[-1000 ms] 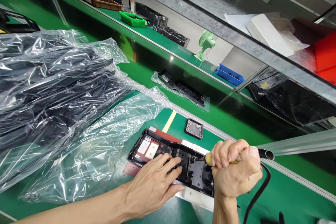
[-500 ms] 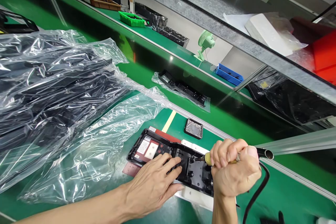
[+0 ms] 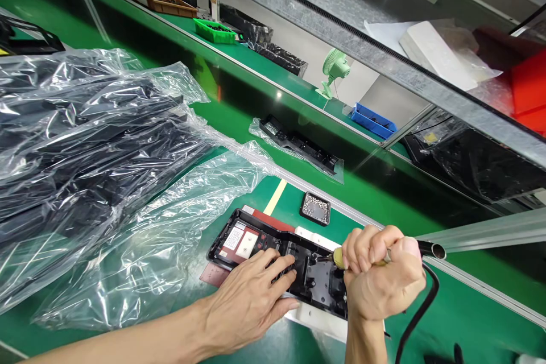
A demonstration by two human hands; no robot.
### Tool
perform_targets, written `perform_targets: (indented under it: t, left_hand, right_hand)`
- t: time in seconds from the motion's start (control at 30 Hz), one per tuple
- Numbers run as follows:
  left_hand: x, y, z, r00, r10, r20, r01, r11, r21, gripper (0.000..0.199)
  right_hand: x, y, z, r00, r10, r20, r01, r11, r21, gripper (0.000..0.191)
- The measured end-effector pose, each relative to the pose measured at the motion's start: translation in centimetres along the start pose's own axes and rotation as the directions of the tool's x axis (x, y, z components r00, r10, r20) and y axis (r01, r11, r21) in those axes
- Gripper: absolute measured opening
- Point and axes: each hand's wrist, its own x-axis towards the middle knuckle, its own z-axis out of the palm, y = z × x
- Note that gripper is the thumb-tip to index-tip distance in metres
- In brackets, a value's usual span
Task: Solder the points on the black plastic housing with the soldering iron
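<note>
A long black plastic housing (image 3: pixel 319 287) lies slantwise over white blocks (image 3: pixel 324 321) and a reddish plate. My left hand (image 3: pixel 251 296) rests on the middle of the housing with its fingers spread. In my closed right hand (image 3: pixel 381 273) is a screwdriver-like tool (image 3: pixel 338 258) with a yellowish front and a black cable; its tip reaches down into the housing. Whether a screw sits under the tip is too small to tell. Behind the housing is a small black tray (image 3: pixel 315 208) of tiny metal screws.
Clear plastic bags with dark parts (image 3: pixel 106 142) cover the left side. Beyond the rail lies another black part (image 3: pixel 301 145) on a plastic bag. A metal shelf edge (image 3: pixel 362 45) crosses above. The black cable (image 3: pixel 420 313) hangs at the right.
</note>
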Motion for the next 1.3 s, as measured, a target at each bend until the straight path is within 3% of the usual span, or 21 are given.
perform_targets:
  t: [0.47, 1.3]
  left_hand:
    - [-0.04, 0.04, 0.08, 1.000, 0.001, 0.003, -0.001, 1.000, -0.004, 0.038]
    - [-0.12, 0.14, 0.23, 0.999, 0.015, -0.046, -0.014, 1.000, 0.003, 0.037]
  right_hand:
    - [0.00, 0.11, 0.11, 0.998, -0.025, 0.050, 0.024, 0.999, 0.025, 0.045]
    - [-0.02, 0.18, 0.06, 1.000, 0.003, 0.020, -0.003, 1.000, 0.005, 0.042]
